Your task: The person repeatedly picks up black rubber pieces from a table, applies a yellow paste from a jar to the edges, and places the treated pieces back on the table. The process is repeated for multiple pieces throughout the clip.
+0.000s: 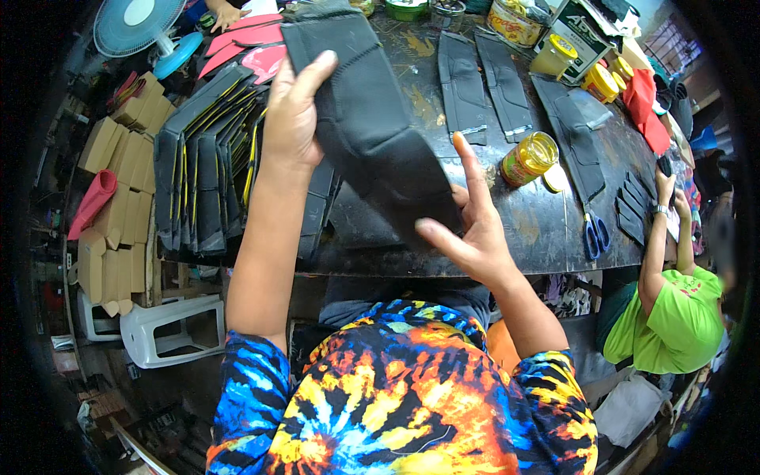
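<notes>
Between the two hands, a long black panel [384, 131] with a stitched seam slants over the dark surface [526, 229], its upper end by the left fingers and its lower end by the right. On the left hand [293, 119], the fingers are closed on the panel's edge, the thumb flat on the near face and the others going behind it. On the right hand [479, 229], the fingers are spread wide, index pointing away and thumb alongside the lower end; whether they bear any weight, I cannot tell.

Just beyond the right fingertips stands a glass jar [529, 160] of yellow stuff, with a round lid [555, 178] beside it. Farther from those fingers lie two similar black pieces [463, 87] side by side, and to their right another black strip [568, 127] reaches down toward the blue-handled scissors [595, 235].

To the left of the left fingers, folded black panels [202, 162] with yellow edges are stacked upright; past their top end lie flat pink pieces [241, 38]. Well off to the right of the right fingers, a co-worker in a green shirt [673, 321] sits at the surface.
</notes>
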Motion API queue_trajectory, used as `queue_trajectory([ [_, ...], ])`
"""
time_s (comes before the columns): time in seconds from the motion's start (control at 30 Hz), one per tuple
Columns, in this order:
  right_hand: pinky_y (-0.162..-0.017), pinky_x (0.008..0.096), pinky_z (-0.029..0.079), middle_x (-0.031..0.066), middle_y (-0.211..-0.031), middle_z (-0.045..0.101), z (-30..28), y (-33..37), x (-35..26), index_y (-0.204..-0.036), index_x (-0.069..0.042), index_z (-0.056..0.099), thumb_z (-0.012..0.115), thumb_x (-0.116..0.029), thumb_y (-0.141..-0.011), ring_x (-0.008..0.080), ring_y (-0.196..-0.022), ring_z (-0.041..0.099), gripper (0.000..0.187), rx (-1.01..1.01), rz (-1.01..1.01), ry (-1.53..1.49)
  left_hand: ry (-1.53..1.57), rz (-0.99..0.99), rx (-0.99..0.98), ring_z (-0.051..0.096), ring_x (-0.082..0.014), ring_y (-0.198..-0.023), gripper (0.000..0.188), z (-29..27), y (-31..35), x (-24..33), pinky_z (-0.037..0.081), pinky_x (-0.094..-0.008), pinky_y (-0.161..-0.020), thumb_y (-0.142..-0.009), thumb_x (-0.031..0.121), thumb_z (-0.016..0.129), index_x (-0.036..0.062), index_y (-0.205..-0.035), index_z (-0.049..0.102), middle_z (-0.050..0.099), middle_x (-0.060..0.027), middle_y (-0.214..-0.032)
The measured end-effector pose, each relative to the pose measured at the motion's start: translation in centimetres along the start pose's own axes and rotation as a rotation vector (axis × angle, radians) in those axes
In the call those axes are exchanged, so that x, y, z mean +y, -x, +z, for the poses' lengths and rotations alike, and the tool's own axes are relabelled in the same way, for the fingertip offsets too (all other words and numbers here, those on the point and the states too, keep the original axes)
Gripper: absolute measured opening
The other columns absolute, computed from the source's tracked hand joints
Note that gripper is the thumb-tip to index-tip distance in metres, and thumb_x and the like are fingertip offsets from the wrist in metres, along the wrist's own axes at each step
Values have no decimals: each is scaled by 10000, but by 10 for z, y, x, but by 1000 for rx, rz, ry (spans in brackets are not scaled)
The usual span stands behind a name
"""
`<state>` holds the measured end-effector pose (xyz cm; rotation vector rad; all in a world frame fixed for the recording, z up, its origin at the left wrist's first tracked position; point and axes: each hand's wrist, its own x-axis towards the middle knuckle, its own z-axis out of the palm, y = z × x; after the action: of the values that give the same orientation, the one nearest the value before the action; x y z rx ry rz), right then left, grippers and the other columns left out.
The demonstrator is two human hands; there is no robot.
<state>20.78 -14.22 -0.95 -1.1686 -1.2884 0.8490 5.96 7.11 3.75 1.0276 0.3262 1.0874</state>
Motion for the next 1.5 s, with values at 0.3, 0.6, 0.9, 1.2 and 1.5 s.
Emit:
queue_trajectory([
  [0.3,-939,313,513,82,-1225,671,-56,-13,-18,-1635,-105,268,812,-53,-839,163,-1081,642,966,18,21,274,-710,-107,-353,636,-240,-1183,428,23,114,-50,458,-370,-1069,-1004,262,675,-15,-1325,612,663,-114,-1324],
  [0.6,-1085,474,404,149,-1418,593,-155,-3,-14,-1000,-128,822,893,-428,-682,353,-1316,523,442,230,-25,1421,-360,-432,-85,708,-179,-998,226,11,97,-58,608,-374,-882,-974,123,696,-8,-1158,707,733,-92,-1130],
  [0.9,-1033,440,440,126,-1322,661,-161,-13,-9,-891,-104,802,905,-372,-676,328,-1231,581,359,322,-173,1272,100,-423,-74,733,-236,-1033,266,7,92,-65,639,-453,-859,-1002,127,637,3,-1237,656,735,-116,-1146],
  [1.2,-972,398,472,131,-1200,674,-136,31,-21,-953,-46,772,824,-165,-811,293,-1113,626,192,433,-177,1089,246,-487,-75,732,-250,-1048,264,13,89,-61,630,-480,-895,-1010,125,620,8,-1242,659,733,-124,-1167],
  [1.5,-891,285,514,104,-1126,656,-56,-13,-35,-1225,-15,721,569,115,-909,172,-1016,646,373,158,-218,448,147,-512,-87,715,-265,-1085,309,36,97,-56,615,-505,-919,-1017,131,590,-15,-1286,629,714,-137,-1201],
])
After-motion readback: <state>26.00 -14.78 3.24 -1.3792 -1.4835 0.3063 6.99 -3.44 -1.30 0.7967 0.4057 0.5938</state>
